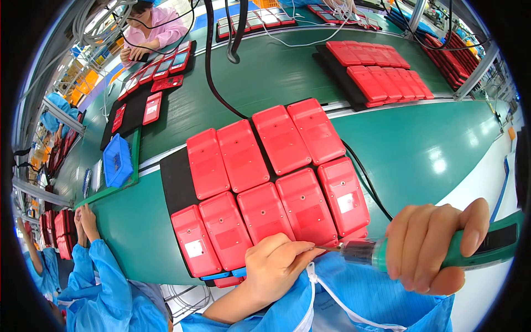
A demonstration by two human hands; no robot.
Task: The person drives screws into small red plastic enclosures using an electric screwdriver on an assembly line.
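My right hand point(420, 246) is wrapped round a green electric screwdriver point(478, 252), which lies nearly level and points left. Its thin bit point(331, 249) reaches to the fingertips of my left hand point(276, 265). The left thumb and forefinger are pinched together at the bit's tip; whatever small thing they may hold is hidden. Just beyond both hands, red plastic device housings point(263, 213) lie back side up in rows on a black mat point(176, 174). Screw holes show on their backs, and two of them carry white labels. The nearest housings are partly covered by my left hand.
A blue tray point(118, 160) of small parts sits at the left on the green bench point(133, 232). Black cables hang over the belt and run beside the mat. More red housings point(381, 83) are stacked beyond. Co-workers sit at the left and far left.
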